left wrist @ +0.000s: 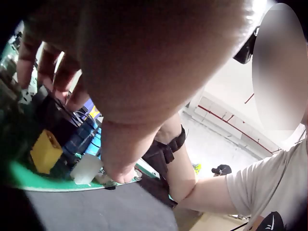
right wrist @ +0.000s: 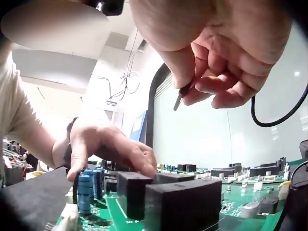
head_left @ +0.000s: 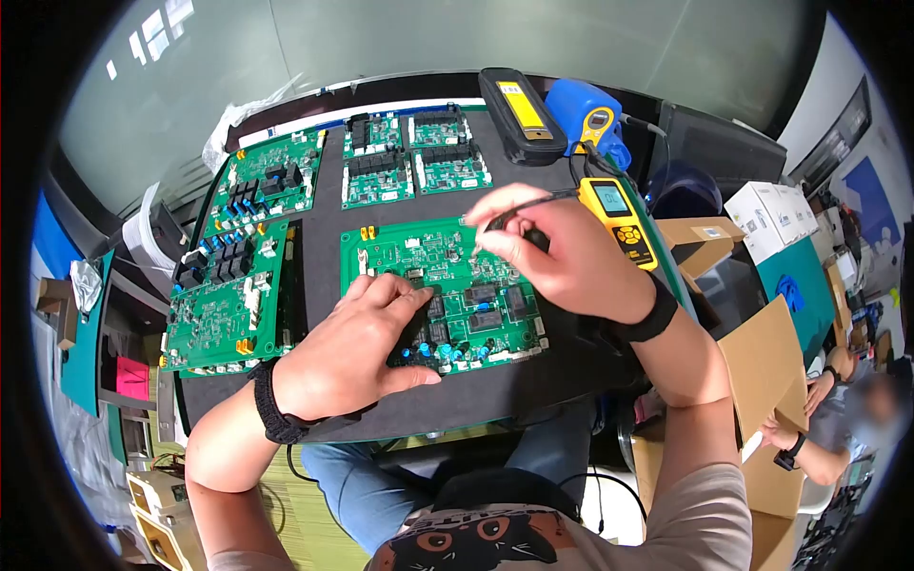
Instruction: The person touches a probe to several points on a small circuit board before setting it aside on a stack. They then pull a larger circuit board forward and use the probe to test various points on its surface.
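Observation:
My right hand (head_left: 571, 262) is raised over the far part of a green circuit board (head_left: 390, 252). Thumb and fingers pinch a slim black probe (right wrist: 181, 98) with a metal tip, which hangs clear above the board in the right wrist view. A black cable trails from the hand. On the same board rests my left hand (head_left: 352, 333), fingers extended among black block-shaped relays (right wrist: 183, 204) and thumb at the near edge, beside blue capacitors (right wrist: 84, 190). In the left wrist view, a yellow connector (left wrist: 46, 151) sits near those fingers.
A yellow handheld meter (head_left: 619, 224) lies to the right, below a blue soldering station (head_left: 583, 109) and a black case (head_left: 519, 119). More circuit boards (head_left: 224, 314) lie at the left, and several smaller ones (head_left: 376, 181) behind. Cardboard boxes (head_left: 762, 362) and another person (head_left: 819, 457) are at the right.

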`<state>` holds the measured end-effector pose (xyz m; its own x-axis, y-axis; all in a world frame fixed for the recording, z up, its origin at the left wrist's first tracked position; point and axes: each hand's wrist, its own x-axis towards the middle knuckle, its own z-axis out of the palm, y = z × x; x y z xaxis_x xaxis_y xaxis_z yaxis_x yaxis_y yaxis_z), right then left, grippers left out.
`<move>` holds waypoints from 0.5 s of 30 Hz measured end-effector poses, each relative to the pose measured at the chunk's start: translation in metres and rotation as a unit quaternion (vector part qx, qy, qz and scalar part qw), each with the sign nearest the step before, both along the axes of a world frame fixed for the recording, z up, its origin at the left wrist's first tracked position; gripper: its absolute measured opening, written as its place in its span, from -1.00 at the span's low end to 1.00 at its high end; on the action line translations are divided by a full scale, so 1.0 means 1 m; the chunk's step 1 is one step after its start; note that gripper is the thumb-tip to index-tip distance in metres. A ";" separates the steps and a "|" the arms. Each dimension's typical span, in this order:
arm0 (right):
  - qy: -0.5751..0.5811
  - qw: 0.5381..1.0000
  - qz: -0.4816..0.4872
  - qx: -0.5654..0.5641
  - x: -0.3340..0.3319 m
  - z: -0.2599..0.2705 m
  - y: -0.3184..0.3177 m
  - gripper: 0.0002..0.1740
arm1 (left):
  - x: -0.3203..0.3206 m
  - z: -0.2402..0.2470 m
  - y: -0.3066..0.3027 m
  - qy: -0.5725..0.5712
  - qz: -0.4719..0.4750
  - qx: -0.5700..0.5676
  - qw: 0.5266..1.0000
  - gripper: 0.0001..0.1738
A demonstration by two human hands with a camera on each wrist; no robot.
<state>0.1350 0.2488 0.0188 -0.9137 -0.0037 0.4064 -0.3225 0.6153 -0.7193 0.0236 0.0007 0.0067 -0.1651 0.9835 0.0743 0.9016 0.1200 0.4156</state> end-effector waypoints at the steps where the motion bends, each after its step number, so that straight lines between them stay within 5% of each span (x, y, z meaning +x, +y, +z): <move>1: -0.001 0.999 -0.013 -0.039 -0.002 0.001 0.000 -0.78 | 0.001 0.001 0.001 0.001 0.003 0.001 1.000 -0.15; 9: -0.095 0.994 -0.047 0.019 0.000 -0.006 0.019 -0.71 | 0.000 -0.004 0.002 -0.038 0.020 0.011 0.999 -0.22; 15: -0.063 0.997 -0.035 0.018 0.004 -0.012 0.030 -0.76 | 0.001 -0.004 0.004 -0.035 0.050 -0.007 0.998 -0.20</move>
<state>0.1393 0.2786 0.0064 -0.9561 0.0489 0.2891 -0.1866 0.6590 -0.7286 0.0244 0.0049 0.0023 -0.2664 0.9628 0.0461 0.8534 0.2134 0.4755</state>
